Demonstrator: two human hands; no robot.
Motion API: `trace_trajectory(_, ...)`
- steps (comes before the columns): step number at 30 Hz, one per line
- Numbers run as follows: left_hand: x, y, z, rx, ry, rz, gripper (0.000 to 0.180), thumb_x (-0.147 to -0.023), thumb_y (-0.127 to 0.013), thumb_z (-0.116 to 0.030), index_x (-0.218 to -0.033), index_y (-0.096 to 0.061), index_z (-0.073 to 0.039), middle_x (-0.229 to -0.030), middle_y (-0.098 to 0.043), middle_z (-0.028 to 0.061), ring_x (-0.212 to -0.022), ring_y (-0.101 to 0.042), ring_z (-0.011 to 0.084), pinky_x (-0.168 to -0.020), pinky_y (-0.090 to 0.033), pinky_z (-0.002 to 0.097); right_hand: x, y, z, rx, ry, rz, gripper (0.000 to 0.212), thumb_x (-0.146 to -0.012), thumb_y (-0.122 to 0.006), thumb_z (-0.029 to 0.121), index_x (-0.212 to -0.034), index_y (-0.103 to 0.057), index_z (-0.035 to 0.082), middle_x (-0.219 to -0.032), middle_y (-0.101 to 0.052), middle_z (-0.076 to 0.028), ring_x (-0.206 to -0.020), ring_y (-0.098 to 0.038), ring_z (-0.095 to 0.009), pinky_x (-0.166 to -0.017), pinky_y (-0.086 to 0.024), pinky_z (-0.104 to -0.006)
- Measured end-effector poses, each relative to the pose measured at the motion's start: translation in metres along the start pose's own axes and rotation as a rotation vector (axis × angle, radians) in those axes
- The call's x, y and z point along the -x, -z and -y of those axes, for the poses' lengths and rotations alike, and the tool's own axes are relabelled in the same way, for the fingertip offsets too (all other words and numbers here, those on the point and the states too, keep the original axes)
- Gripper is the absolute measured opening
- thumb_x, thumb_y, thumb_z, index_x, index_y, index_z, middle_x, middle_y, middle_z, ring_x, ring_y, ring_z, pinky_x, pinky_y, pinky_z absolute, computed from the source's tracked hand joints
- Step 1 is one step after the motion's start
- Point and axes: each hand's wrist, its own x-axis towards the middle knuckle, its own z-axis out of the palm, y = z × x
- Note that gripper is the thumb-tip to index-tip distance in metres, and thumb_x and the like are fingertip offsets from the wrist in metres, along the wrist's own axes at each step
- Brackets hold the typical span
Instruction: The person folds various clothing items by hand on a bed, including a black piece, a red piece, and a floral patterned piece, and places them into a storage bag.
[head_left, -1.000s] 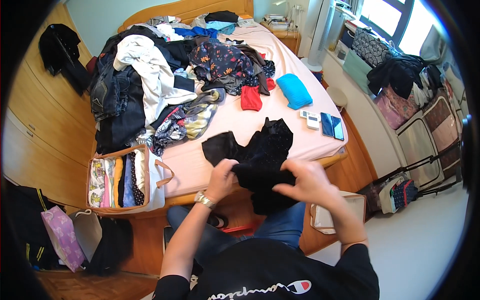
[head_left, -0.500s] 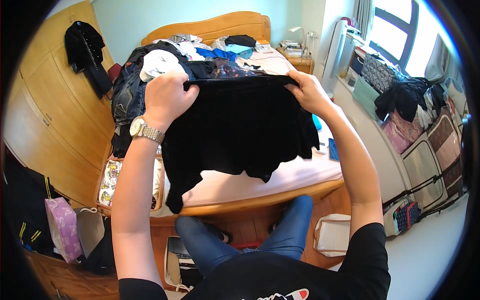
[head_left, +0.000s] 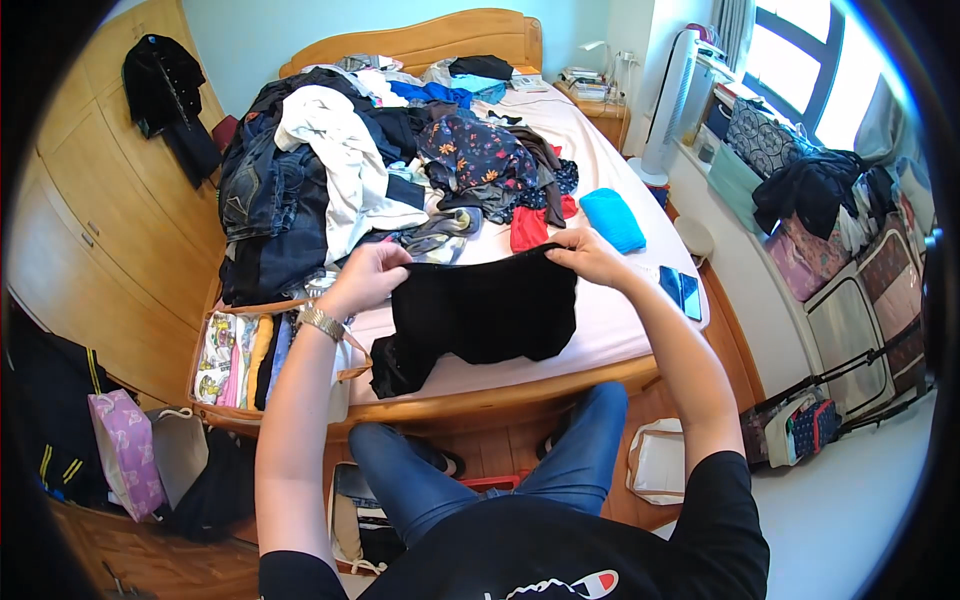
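Garment (head_left: 487, 312), black, is being held lower over the bed (head_left: 610, 332) than before, its upper edge being pinched by left hand (head_left: 366, 280) and right hand (head_left: 592, 258), apparently being straightened.

The location is a home bedroom, identified by a sheeted bed (head_left: 575, 130) with a curved wooden headboard (head_left: 420, 38), a bedside table (head_left: 605, 123), and a wooden wardrobe (head_left: 110, 230).

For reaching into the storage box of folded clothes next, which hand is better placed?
Likely the left hand: it grips the black garment at the end nearest the storage box. The right hand holds the opposite end, nearer the blue bundle.
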Motion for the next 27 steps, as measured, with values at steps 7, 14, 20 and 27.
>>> trace_trajectory(7, -0.015, -0.059, 0.052, 0.307, -0.016, -0.034, 0.024, -0.106, -0.051, -0.019, -0.115, -0.062, 0.0, -0.098, -0.06, -0.0014, -0.091, -0.05, 0.006, -0.084, -0.044, 0.0236, 0.002, -0.027, -0.04, -0.525, -0.156, -0.234, 0.016, -0.09, -0.062, 0.016, -0.089, -0.066, 0.0, -0.079, -0.06, -0.003, -0.079, -0.056, -0.01, -0.073, -0.044, -0.0269)
trace_trajectory(14, -0.017, -0.056, 0.027, 0.131, -0.204, -0.236, 0.026, -0.101, -0.06, -0.024, -0.094, -0.062, 0.001, -0.073, -0.057, 0.0037, -0.068, -0.048, 0.0098, -0.064, -0.044, 0.0284, 0.012, 0.008, 0.01, 0.155, -0.019, -0.156, 0.026, -0.086, -0.074, 0.024, -0.095, -0.066, 0.002, -0.084, -0.068, -0.014, -0.089, -0.067, -0.024, -0.083, -0.049, -0.0345)
trace_trajectory(20, -0.018, -0.024, -0.04, -0.383, -0.374, -0.12, 0.03, -0.086, -0.073, -0.027, -0.091, -0.068, 0.002, -0.083, -0.067, 0.0219, -0.075, -0.065, 0.0381, -0.067, -0.05, 0.0404, 0.018, 0.034, 0.035, 0.347, 0.255, -0.452, 0.011, -0.087, -0.066, 0.009, -0.091, -0.059, 0.001, -0.085, -0.061, -0.019, -0.081, -0.061, -0.039, -0.074, -0.048, -0.0424)
trace_trajectory(27, -0.049, 0.006, -0.061, -0.543, -0.28, -0.101, 0.02, -0.087, -0.058, -0.009, -0.101, -0.068, 0.001, -0.092, -0.068, 0.0264, -0.091, -0.067, 0.0424, -0.08, -0.053, 0.046, 0.013, 0.077, 0.049, 0.85, 0.117, -0.441, 0.006, -0.093, -0.056, 0.006, -0.095, -0.057, 0.001, -0.09, -0.064, -0.022, -0.089, -0.062, -0.043, -0.077, -0.05, -0.0486)
